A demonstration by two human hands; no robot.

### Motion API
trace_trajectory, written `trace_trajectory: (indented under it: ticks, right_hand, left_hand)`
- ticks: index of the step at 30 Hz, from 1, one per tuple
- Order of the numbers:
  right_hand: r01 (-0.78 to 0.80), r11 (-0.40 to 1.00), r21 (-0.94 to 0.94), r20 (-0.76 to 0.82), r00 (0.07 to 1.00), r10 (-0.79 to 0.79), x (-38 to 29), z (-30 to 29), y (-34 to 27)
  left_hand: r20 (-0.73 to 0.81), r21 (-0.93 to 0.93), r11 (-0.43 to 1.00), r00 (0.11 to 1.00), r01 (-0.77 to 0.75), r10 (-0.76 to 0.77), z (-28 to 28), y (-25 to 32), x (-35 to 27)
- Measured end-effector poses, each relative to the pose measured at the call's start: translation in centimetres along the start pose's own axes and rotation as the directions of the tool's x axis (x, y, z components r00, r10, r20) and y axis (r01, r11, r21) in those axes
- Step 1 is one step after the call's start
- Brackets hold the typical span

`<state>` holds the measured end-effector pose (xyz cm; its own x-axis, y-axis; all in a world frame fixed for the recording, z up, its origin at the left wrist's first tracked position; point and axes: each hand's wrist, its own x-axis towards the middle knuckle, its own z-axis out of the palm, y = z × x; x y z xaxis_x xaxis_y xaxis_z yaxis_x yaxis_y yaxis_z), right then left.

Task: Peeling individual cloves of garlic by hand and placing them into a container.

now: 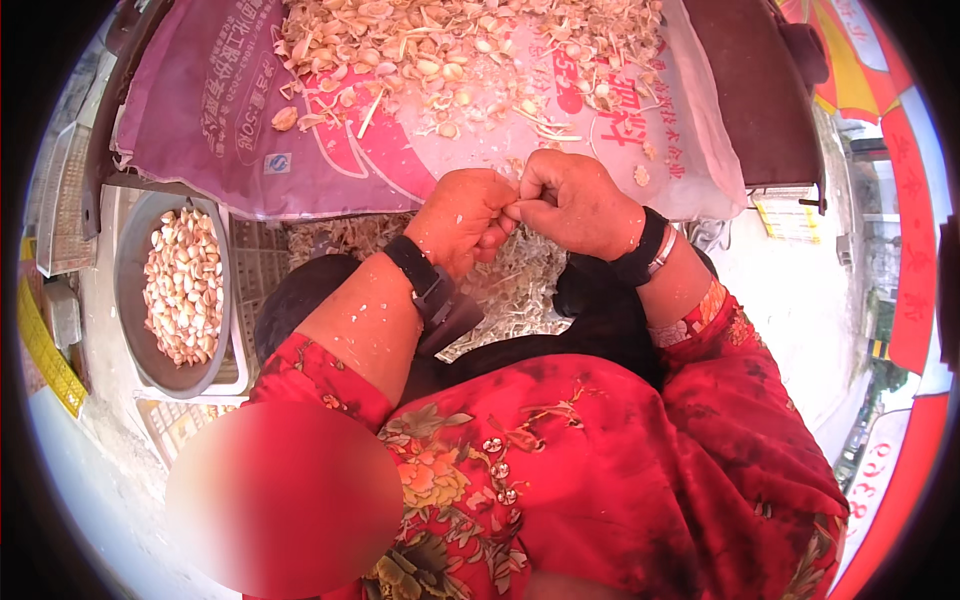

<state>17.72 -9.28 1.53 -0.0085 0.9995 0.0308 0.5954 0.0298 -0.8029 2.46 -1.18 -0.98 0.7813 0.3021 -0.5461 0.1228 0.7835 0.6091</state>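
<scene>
My left hand [466, 217] and my right hand [576, 201] meet at their fingertips, just off the near edge of a printed woven sack [247, 142]. Thumbs and fingers are bent into a close pinch. Whatever lies between them is too small and too covered to make out. Beyond my hands, a heap of garlic cloves and papery skins [450, 45] covers the far part of the sack. A few loose cloves [448, 130] and dry stalks [370, 114] lie nearer. Flakes of skin cling to my left forearm.
To the left, a grey basin [129, 300] of garlic cloves [184, 285] rests on a pale crate [238, 360]. Shed skins [517, 300] are piled below, between my knees. The sack drapes a brown table [757, 97]. More plastic crates [64, 202] stand at far left.
</scene>
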Motion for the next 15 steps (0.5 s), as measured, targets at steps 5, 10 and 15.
trace_trajectory:
  ticks: [5,10,15]
  right_hand:
    - [0.135,0.949,-0.284,0.021,0.991,-0.134,-0.6,0.3,-1.9]
    - [0.303,0.892,-0.337,0.091,0.953,-0.289,-1.3,0.2,-3.4]
    - [0.078,0.876,-0.476,-0.202,0.960,-0.195,0.9,-4.4,1.4]
  left_hand:
    - [-0.051,0.051,0.996,0.996,0.073,-0.070,-0.2,-0.4,0.2]
    - [-0.054,-0.173,0.985,0.998,0.009,-0.018,-0.8,-0.6,0.1]
    - [0.089,-0.278,0.952,0.983,-0.130,0.160,-2.2,0.6,-0.3]
